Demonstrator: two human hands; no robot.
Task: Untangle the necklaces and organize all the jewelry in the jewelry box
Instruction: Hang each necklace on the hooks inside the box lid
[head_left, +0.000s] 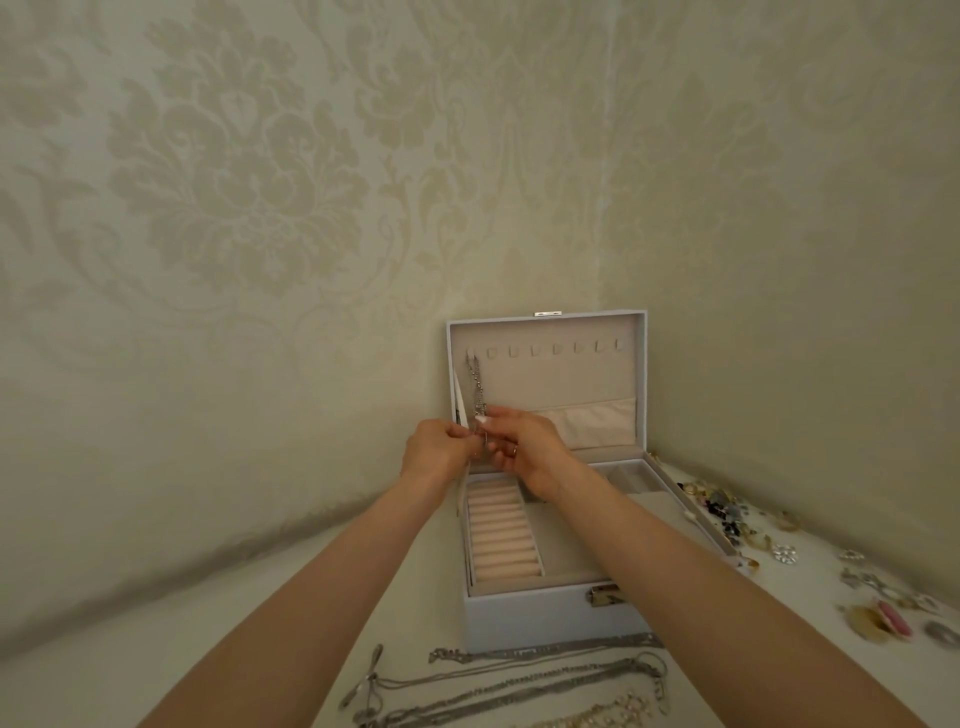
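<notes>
1. Both hands are pinching one silver necklace (475, 387). The left hand (439, 448) is curling its fingers on the lower end, and the right hand (524, 446) is closing thumb and forefinger on the chain just above.
2. Head view: that necklace is hanging from the hook at the 9 o'clock end of the hook row (556, 349) inside the raised lid. The hands are meeting near the lid's 7 o'clock corner.
3. The jewelry box (519, 618) is sitting open at 5 o'clock from frame centre, its lid standing upright near the wallpapered wall (249, 208).
4. The ring rolls (501, 535) are filling the tray's 9 o'clock side.
5. Loose necklaces (519, 675) are lying stretched out on the table at 6 o'clock of the box, just in front of it.
6. A mixed jewelry pile (727, 514) is spreading from 3 to 4 o'clock of the box.
</notes>
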